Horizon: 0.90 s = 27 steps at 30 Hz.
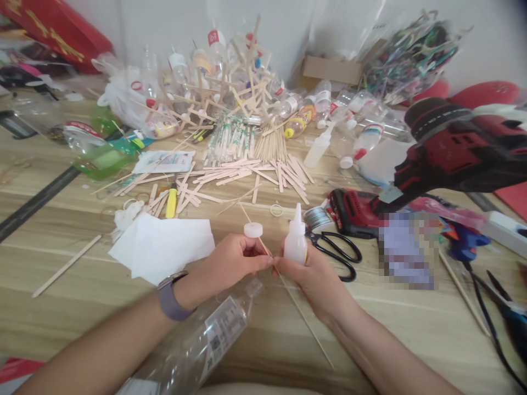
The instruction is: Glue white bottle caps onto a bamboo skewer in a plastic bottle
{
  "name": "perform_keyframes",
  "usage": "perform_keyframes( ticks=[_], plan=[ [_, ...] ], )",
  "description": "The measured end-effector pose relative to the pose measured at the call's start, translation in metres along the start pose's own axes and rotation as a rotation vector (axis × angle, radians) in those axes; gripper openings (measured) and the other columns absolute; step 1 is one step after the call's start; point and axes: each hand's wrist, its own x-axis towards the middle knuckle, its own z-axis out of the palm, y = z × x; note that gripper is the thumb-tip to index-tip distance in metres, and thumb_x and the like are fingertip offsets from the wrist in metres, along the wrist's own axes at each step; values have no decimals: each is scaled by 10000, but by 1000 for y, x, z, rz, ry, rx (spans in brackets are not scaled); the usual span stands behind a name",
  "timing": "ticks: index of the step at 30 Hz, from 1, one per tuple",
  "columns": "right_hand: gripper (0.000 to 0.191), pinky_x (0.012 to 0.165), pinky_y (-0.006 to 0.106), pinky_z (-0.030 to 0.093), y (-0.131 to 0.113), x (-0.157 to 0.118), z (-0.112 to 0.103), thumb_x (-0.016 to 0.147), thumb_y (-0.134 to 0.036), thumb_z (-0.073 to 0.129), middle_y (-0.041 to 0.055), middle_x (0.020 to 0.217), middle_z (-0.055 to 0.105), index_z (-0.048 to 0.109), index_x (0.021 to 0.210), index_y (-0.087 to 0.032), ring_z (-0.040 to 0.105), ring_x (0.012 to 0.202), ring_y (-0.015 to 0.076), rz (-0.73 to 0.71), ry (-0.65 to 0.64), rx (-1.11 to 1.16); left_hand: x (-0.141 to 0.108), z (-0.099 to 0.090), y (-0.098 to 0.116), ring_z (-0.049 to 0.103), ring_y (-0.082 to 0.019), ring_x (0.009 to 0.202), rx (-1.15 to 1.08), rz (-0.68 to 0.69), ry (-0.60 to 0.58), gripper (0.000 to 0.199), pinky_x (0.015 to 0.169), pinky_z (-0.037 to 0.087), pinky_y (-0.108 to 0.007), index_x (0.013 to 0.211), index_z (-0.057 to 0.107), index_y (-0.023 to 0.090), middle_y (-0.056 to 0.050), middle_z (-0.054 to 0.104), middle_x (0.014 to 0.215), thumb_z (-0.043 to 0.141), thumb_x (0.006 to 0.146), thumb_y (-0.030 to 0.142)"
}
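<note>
My left hand (pixel 242 257) pinches a thin wooden skewer (pixel 302 312) near its middle. A white bottle cap (pixel 253 230) sits on the skewer just above that hand. My right hand (pixel 308 274) is wrapped round a small white glue bottle (pixel 295 241), held upright with its nozzle pointing up. Its thumb and fingertip also meet the skewer beside my left fingertips. Below my left forearm lies a clear plastic bottle (pixel 222 334) with a label, its neck towards my hands. Black-handled scissors (pixel 340 249) rest just right of the glue bottle.
Craft sticks (pixel 239 171) and skewers (pixel 272 144) lie ahead, with several plastic bottles (pixel 218 49) behind. A red-black power drill (pixel 453 148) stands at right, near a blue glue gun (pixel 465 241). White paper (pixel 164 244) and a yellow-handled screwdriver (pixel 171 202) are at left.
</note>
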Motion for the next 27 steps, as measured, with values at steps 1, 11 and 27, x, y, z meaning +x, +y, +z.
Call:
perform_keyframes(
  ticks=[1,11,27],
  plan=[
    [163,577,275,380,0,0,0,652,-245,662,-42,594,552,514,705,-203,500,584,143,0,5,-3,0,0,1,496,-109,596,-19,-18,4,262,560,360,-224,752,662,151,0,615,667,642,780,410],
    [238,582,267,347,2,4,-1,593,-273,729,-47,606,533,549,725,-190,461,591,132,51,24,50,-1,2,5,463,-78,543,-195,-81,-30,149,510,335,-201,748,613,141,33,558,620,636,748,288],
    [396,582,313,428,7,9,-21,784,-458,639,-8,726,583,479,1045,-207,517,608,163,-327,245,-374,6,0,0,435,-61,508,-290,-71,52,83,517,333,-206,688,597,141,34,568,614,612,700,221]
  ],
)
